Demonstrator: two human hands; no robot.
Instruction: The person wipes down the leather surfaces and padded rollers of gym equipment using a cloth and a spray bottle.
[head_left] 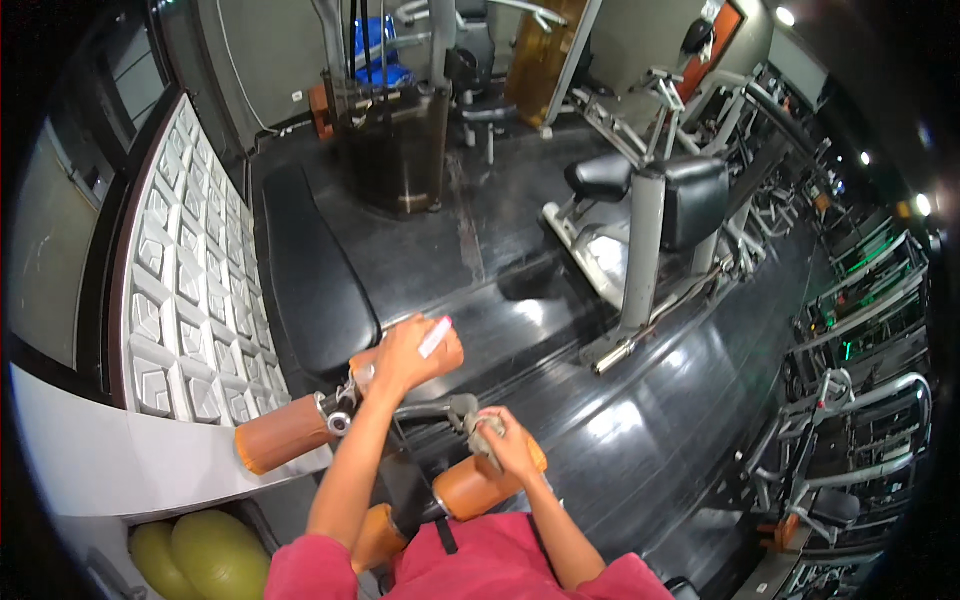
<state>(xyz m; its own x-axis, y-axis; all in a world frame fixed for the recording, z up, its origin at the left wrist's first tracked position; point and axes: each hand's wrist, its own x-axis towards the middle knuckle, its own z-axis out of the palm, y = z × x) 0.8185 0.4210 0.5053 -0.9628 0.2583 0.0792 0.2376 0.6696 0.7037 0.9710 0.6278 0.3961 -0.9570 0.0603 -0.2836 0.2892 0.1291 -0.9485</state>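
Black padding covers the long bench (315, 275), the landmark for everything in the head view. Just off its near end, the person's left hand (402, 355) lies over an orange roller (448, 362), a small white piece with a pink tip (435, 337) showing at its fingers; whether the hand grips the piece or the roller I cannot tell, since the back of the hand hides most of the contact. Nearer the person and to the right of the bench, the right hand (508, 445) is closed around a crumpled greyish cloth (486, 440) at the end of a dark metal bar (425, 410), close above another orange roller (475, 487). A brown-orange roller (285, 435) sticks out leftward below the bench's near end. Left of the bench stands a white patterned panel (190, 270), with green balls (215, 555) farther toward the person. Right of the bench, across dark flooring (480, 290), stands a grey-framed machine (645, 250) with black pads.
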